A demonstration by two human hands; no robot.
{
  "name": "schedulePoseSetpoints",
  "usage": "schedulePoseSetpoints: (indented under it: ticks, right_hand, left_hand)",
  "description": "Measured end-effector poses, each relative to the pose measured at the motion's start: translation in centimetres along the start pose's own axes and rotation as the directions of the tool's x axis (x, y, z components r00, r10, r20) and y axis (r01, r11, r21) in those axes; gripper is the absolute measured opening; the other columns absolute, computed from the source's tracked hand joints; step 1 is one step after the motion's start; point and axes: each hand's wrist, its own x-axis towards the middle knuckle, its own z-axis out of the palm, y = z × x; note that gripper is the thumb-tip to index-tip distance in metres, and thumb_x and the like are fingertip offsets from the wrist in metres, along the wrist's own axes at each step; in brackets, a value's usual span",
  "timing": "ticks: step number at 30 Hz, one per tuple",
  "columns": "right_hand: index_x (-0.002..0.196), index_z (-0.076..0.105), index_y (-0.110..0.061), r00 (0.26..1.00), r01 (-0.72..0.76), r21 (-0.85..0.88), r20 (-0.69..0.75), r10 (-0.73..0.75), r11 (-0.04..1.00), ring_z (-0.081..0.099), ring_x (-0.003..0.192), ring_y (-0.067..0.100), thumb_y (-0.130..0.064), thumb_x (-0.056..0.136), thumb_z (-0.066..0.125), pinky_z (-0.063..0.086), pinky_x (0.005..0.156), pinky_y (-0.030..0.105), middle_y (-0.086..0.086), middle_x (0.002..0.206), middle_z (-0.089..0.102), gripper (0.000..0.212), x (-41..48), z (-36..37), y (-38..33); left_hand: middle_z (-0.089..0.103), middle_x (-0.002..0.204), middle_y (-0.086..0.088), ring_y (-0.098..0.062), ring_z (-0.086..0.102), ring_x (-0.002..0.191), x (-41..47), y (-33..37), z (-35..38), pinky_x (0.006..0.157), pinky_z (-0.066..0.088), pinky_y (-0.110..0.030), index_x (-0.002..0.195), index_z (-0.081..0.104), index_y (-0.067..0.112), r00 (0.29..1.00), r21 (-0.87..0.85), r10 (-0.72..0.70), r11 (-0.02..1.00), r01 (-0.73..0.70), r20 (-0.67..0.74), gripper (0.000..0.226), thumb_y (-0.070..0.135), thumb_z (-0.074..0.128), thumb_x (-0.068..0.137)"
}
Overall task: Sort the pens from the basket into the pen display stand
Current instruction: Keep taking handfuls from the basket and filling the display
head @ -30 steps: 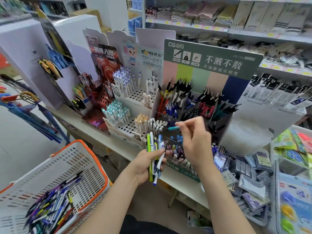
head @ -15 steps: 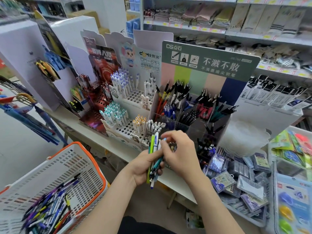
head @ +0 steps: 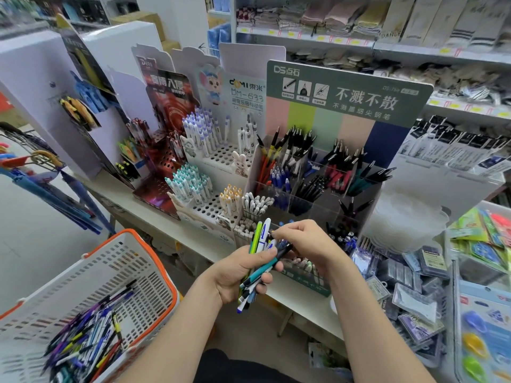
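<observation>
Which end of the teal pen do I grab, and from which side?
Probably its dark upper end, from the right. The teal pen slants across the bundle in the left hand, and that end pokes clear toward the right hand; its lower half is clamped.

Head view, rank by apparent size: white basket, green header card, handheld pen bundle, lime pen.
1. white basket, though it is nearest the camera, which inflates it
2. green header card
3. pen bundle
4. lime pen, part of that bundle
</observation>
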Motion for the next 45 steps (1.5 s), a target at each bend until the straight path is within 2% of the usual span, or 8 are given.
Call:
schedulePoseSetpoints:
  ticks: [7,12,22,28,31,35,41,45]
  right_hand:
    - [0.084,0.073,-0.012,0.936,0.109,0.113,-0.346,-0.064,0.988,0.059,0.061,0.013,-0.024,0.103,0.063,0.048,0.052,0.024,-0.001,0.068,0.066,0.024,0.7,1.0,0.7]
    - [0.115,0.055,-0.011,0.616,0.564,0.039,-0.686,-0.388,0.825,0.073,0.076,0.018,-0.021,0.115,0.044,0.058,0.065,0.029,0.003,0.088,0.073,0.015,0.2,0.5,0.3]
    - [0.098,0.067,-0.01,0.421,0.684,-0.645,-0.035,-0.906,0.343,0.066,0.09,0.026,-0.012,0.087,0.066,0.055,0.079,0.042,0.002,0.099,0.068,0.011,-2.2,5.1,3.5]
    - [0.093,0.072,-0.017,0.533,0.688,-0.488,-0.162,-0.83,0.537,0.064,0.1,0.017,-0.02,0.087,0.069,0.049,0.088,0.039,-0.008,0.101,0.07,0.007,-2.7,4.9,3.5]
    - [0.104,0.071,-0.024,0.724,0.458,-0.327,-0.402,-0.56,0.827,0.061,0.099,0.006,-0.016,0.095,0.062,0.05,0.084,0.029,-0.012,0.103,0.067,0.015,-1.0,4.1,2.7]
    - [0.086,0.075,-0.025,0.971,0.113,-0.215,-0.183,-0.154,0.97,0.06,0.069,0.006,-0.024,0.094,0.062,0.053,0.068,0.028,-0.007,0.082,0.069,0.016,0.5,2.0,1.9]
    - [0.079,0.075,-0.008,0.989,-0.002,0.096,0.145,-0.013,0.995,0.048,0.053,0.01,-0.012,0.098,0.066,0.042,0.049,0.019,0.011,0.074,0.054,0.022,-0.9,0.7,0.4]
    - [0.074,0.077,-0.007,0.999,-0.045,0.151,-0.016,0.048,0.988,0.044,0.047,0.01,-0.016,0.095,0.067,0.041,0.046,0.019,0.004,0.06,0.051,0.024,-0.1,1.8,0.8]
  left_hand:
    - [0.064,0.096,-0.004,-0.007,0.058,0.063,0.2,-0.2,-0.2,0.052,0.049,-0.02,0.124,0.058,0.011,1.0,0.005,-0.01,1.0,0.01,0.006,0.031,0.029,0.07,0.101]
    - [0.06,0.091,-0.001,-0.006,0.054,0.06,1.0,-0.8,-0.5,0.051,0.048,-0.021,0.114,0.07,0.014,0.999,-0.083,0.009,0.997,-0.012,-0.037,0.017,0.027,0.067,0.104]
    - [0.074,0.112,-0.012,-0.023,0.072,0.103,3.1,0.1,-0.5,0.101,0.057,-0.037,0.114,0.078,0.01,0.946,-0.305,0.062,0.938,-0.164,-0.317,0.05,0.056,0.06,0.103]
    - [0.063,0.104,-0.014,-0.021,0.062,0.092,2.7,-0.1,-0.6,0.081,0.051,-0.033,0.123,0.067,0.002,0.966,-0.2,0.076,0.971,-0.127,-0.248,0.048,0.032,0.084,0.09]
    - [0.063,0.078,-0.004,-0.01,0.057,0.058,1.8,-0.4,0.3,0.049,0.044,-0.023,0.099,0.066,0.008,0.97,-0.007,0.045,0.999,-0.048,-0.241,0.024,0.028,0.077,0.09]
    - [0.062,0.083,-0.001,-0.006,0.054,0.055,0.6,-0.2,0.3,0.045,0.04,-0.02,0.088,0.081,0.02,0.996,0.053,-0.015,0.998,0.02,-0.085,0.014,0.026,0.071,0.097]
    - [0.06,0.085,0.0,-0.005,0.053,0.054,0.1,0.4,0.1,0.047,0.041,-0.019,0.111,0.058,0.016,0.996,0.123,-0.083,0.989,0.081,0.01,0.031,0.028,0.075,0.089]
    - [0.058,0.081,0.002,-0.005,0.051,0.056,0.3,0.4,0.4,0.049,0.042,-0.019,0.103,0.059,0.016,0.998,0.117,-0.062,0.991,0.065,-0.033,0.031,0.03,0.079,0.085]
